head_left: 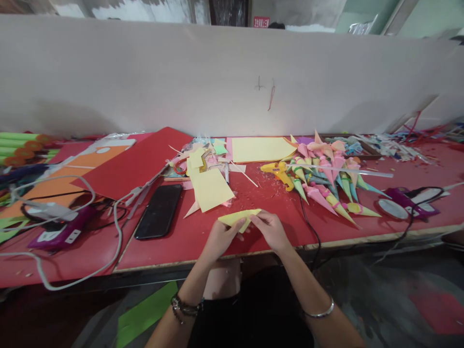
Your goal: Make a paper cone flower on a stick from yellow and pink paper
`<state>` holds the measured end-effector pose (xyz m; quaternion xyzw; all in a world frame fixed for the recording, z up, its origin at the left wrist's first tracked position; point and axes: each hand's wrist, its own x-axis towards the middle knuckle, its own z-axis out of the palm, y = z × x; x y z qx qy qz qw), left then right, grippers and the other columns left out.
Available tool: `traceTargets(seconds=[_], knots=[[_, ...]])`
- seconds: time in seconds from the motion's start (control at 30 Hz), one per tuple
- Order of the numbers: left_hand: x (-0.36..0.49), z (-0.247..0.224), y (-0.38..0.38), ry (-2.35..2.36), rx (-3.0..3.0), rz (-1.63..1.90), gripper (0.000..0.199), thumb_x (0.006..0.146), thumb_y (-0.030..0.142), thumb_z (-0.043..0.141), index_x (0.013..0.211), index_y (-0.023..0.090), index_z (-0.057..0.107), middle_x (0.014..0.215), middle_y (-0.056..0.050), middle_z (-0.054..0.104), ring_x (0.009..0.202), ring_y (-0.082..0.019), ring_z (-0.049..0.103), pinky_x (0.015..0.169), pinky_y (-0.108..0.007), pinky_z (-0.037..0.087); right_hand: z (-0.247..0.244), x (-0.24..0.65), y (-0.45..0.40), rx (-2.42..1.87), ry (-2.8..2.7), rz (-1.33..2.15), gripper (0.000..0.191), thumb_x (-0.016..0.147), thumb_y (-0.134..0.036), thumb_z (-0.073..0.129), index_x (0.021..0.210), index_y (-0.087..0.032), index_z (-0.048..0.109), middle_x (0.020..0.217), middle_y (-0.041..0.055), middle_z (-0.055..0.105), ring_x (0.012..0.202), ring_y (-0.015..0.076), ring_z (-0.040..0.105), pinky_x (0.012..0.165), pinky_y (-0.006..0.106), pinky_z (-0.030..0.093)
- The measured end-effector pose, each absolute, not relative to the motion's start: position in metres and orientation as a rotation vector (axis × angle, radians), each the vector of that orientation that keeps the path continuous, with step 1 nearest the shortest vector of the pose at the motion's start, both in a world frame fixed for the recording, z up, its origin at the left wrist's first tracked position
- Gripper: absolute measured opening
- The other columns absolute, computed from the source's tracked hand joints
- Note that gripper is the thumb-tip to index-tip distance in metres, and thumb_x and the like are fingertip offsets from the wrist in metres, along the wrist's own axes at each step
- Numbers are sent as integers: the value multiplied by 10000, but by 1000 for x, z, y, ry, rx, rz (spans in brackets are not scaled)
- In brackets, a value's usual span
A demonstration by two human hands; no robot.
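Over the red table (152, 253), near: yellow paper (229, 218), partly covered by fingers.
Left hand (222, 238): pinches its middle, lower fingertips unclear to me.
Right hand (271, 231): pinches its right end.
Right: cones (321, 199), some half buried.

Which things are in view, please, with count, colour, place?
Paper piece: 1, yellow, in both hands
Phone: 1, black, left of hands
Loose sheets: several, yellow, beyond hands
Glue gun: 1, yellow, right of centre
Cones: many, mixed colours, right
Large sheet: 1, red, beyond phone
Sockets: 2, purple, left and right
Rolls: several, green, far left
Wall panel: 1, white, behind
Tabletop: 1, red, below
Left hand: 1, bare, on paper
Right hand: 1, bare, on paper
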<state>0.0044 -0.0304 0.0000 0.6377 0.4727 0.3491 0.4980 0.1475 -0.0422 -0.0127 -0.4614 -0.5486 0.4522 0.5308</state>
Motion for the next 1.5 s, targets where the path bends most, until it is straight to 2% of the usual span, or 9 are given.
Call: traceTargets(seconds=[0.13,0.27,0.43,0.57,0.73,0.93,1.03,1.2,1.5], knots=[[4,-5,-29,1208,1510,927,303,721,372,532,585,116,620,494,-19,622,479,-126,544,504,-204,418,-14,147,-42,-1153,-1281,1087,271,746,-342,520,545,-161,541,575,-13,511,589,115,489,578,229,387],[2,-8,-30,1210,1498,921,314,701,386,551,538,125,612,426,-10,588,441,-124,526,465,-198,395,-14,146,-44,-1179,-1203,1168,254,733,-381,523,615,-162,575,544,-17,545,541,117,501,542,230,393],[3,-5,-34,1287,1478,955,348,688,408,560,484,127,575,431,-11,581,421,-122,522,463,-205,396,-12,146,-44,-1171,-1238,1157,336,757,-421,491,557,-162,566,508,-6,561,497,115,504,529,234,401],[6,-3,-35,1329,1457,1088,325,733,398,499,541,138,534,445,24,537,412,-94,484,451,-187,370,-13,145,-45,-1146,-1228,1195,410,793,-470,417,587,-155,580,567,21,606,474,110,504,512,238,407],[-3,0,-35,1385,1611,1025,379,771,377,455,460,166,407,366,51,407,374,-70,386,426,-179,307,-14,147,-44,-1148,-1272,1129,367,789,-449,432,642,-160,604,565,15,577,576,132,531,594,252,419],[-18,10,-32,1307,1957,740,417,762,407,468,432,160,398,386,43,412,395,-69,365,426,-187,262,-12,146,-46,-1113,-1364,1166,218,730,-366,529,774,-166,602,750,23,607,718,146,546,656,247,417],[-19,13,-31,1263,2030,625,398,777,397,461,465,150,450,406,40,428,408,-71,365,427,-188,251,-11,144,-47,-1115,-1564,1143,173,726,-327,546,705,-160,588,673,-8,563,660,126,506,624,229,388],[-21,10,-33,1158,2053,605,292,812,346,417,655,139,550,542,19,524,505,-93,434,492,-186,308,-11,143,-47,-1092,-1565,1172,218,775,-321,472,634,-163,523,594,-30,478,583,102,445,563,213,348],[-24,10,-33,1189,2203,565,388,809,357,426,469,179,375,451,17,453,536,-124,435,556,-217,317,-15,142,-46,-1147,-1573,1111,273,764,-352,486,567,-164,472,544,-39,377,529,87,351,501,206,296]])
